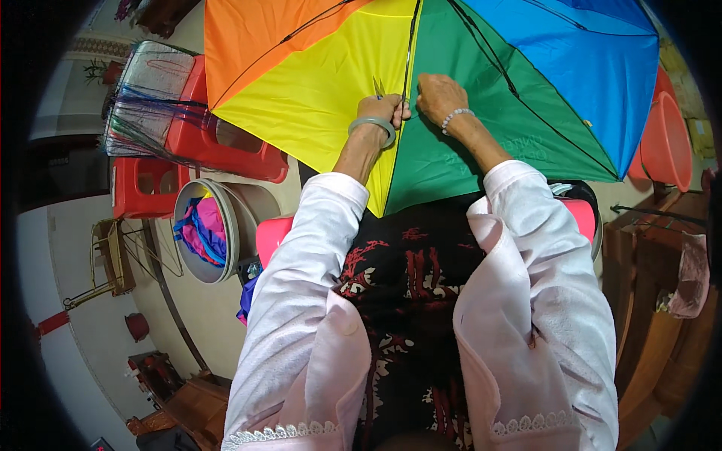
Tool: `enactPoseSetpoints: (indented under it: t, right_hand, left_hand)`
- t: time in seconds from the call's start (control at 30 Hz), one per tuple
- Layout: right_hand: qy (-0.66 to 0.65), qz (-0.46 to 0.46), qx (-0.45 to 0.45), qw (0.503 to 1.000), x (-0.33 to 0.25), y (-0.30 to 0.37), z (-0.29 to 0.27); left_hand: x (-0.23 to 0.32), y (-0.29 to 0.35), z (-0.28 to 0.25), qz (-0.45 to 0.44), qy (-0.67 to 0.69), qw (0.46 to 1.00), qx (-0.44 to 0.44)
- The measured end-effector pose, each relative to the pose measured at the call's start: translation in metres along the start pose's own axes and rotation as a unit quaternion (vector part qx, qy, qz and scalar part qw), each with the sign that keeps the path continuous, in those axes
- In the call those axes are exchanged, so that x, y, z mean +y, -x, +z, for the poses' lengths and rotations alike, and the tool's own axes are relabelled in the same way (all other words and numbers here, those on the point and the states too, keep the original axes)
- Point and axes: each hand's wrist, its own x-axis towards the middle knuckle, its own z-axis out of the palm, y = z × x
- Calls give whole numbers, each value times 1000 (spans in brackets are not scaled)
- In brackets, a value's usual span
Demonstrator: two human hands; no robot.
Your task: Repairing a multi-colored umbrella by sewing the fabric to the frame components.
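An opened umbrella canopy with orange, yellow, green and blue panels spreads in front of me, its dark ribs showing. My left hand, with a bangle at the wrist, is closed at the yellow panel. Pointed blades of what look like small scissors stick up from it. Its fingertips meet the dark rib along the yellow and green seam. Just right of that rib, over the green panel, my right hand is closed with its fingers pinched together. Whatever it pinches, perhaps something thin, cannot be made out.
Left of the umbrella stand red plastic stools with bundles of dark strands on top. A pale bucket holds colourful folded fabric. A red basin and wooden furniture are at the right.
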Motion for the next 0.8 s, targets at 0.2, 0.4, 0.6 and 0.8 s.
enactPoseSetpoints:
  t: [0.2,0.4,0.6,0.8]
  right_hand:
    - [21,10,-58,998,-6,0,-5]
    - [18,-13,-86,996,-6,3,-5]
    - [-6,-65,-23,998,6,-2,6]
    - [-24,-67,-60,996,10,-4,11]
  left_hand:
    - [0,1,-4,-12,-13,1000,-8]
    - [-2,-1,-5,2,-2,1000,-29]
    - [-3,-2,-3,-7,26,1000,-12]
    - [-2,-1,-1,-16,46,999,23]
